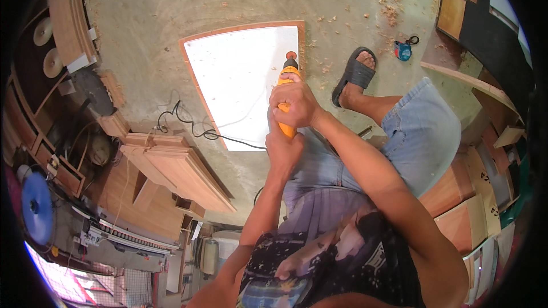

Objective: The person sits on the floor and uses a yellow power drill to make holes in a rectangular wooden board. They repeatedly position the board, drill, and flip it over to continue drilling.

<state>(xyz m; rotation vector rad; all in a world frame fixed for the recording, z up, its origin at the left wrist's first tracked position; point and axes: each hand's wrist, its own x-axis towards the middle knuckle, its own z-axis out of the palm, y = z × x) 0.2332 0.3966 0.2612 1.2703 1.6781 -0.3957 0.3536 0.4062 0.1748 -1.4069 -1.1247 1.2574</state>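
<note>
A yellow power drill [289, 71] with a black chuck is held by both my hands over a white panel [234, 85] on the floor. At its tip is a round red bit [291, 55], close to the panel's upper right corner; whether it touches the surface I cannot tell. My right hand [298, 101] is closed round the drill's body. Lower down, my left hand [283, 147] is wrapped about its rear part or handle. Brown wooden strips edge the panel on its top and sides. A black cord [214, 135] trails left across the panel onto the floor.
Stacked wooden boards [177, 162] lie at the left. To the right are my sandalled foot [355, 74] and a blue tape measure [403, 51]. Wood shavings [388, 14] litter the concrete floor. More boards [456, 211] and a dark-framed piece [476, 28] stand at the right.
</note>
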